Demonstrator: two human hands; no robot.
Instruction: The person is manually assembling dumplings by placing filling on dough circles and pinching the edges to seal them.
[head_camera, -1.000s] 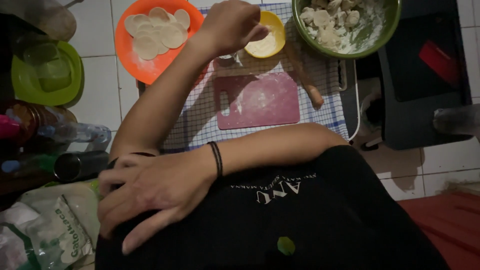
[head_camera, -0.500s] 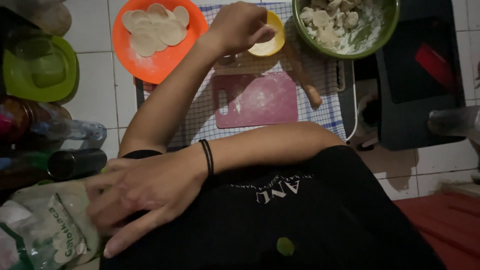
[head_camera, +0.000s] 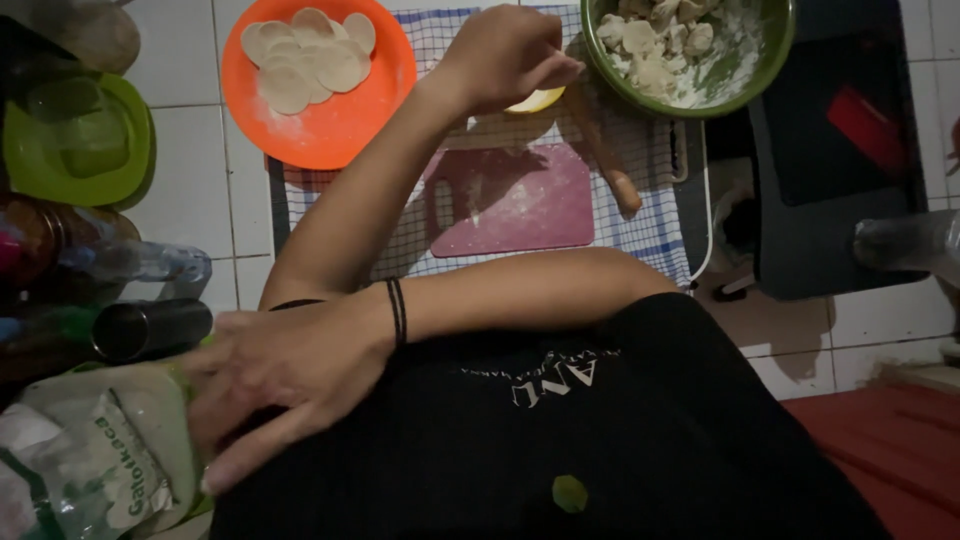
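The left hand hovers over the yellow bowl on the checked cloth, fingers bunched, their contents hidden; the right hand lies splayed on the flour bag; crossed arms look awkward, and a careless tug could tip the dark flask just beside it.

White tiled floor with dark grout fills the upper left and right edge of the frame; a blue-and-white checked cloth lies across the upper centre; a red mat shows at lower right; light is dim, shadowed at left
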